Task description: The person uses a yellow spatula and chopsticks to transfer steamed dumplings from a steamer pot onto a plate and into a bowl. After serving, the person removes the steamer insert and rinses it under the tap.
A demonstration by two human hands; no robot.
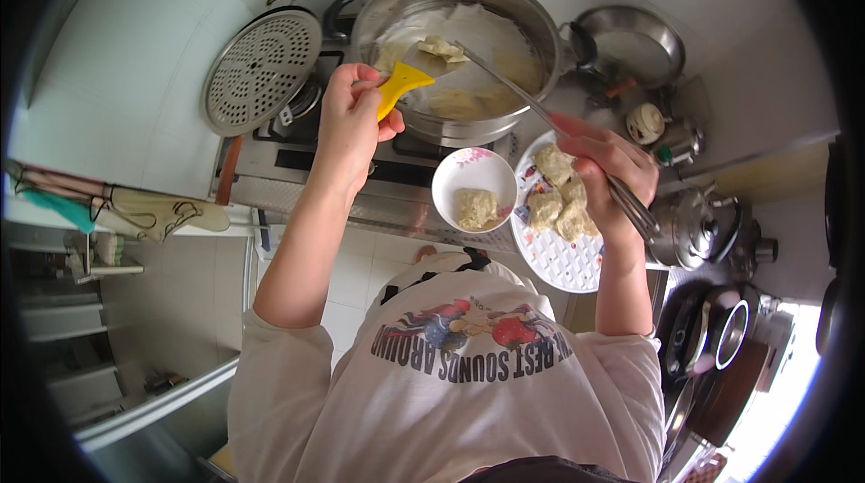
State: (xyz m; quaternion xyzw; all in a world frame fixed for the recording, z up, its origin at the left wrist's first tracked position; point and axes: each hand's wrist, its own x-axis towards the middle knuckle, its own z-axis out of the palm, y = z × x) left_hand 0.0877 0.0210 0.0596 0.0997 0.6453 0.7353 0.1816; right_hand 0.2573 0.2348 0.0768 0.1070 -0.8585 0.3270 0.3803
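My left hand [354,113] pinches a yellow tool with a flared, fishtail-like end [402,86] over the near left rim of a wide steel steamer pot [458,133]. Inside the pot lies a pale white liner cloth [478,23], with a whitish food piece [441,50] on it. My right hand [613,168] is closed around long metal chopsticks [514,89], whose tips reach that piece. Below the pot, a small white bowl [446,178] holds one pale lump [476,209]. Beside it, a white patterned plate [563,268] carries several similar lumps [569,213], partly behind my right wrist.
A perforated steel steamer tray [261,68] leans at the left by the gas stove [315,161]. At the back right stands a steel pan [631,41]. A small white jar [645,123] and a steel kettle [689,229] sit further right. Cloths [153,213] hang at left.
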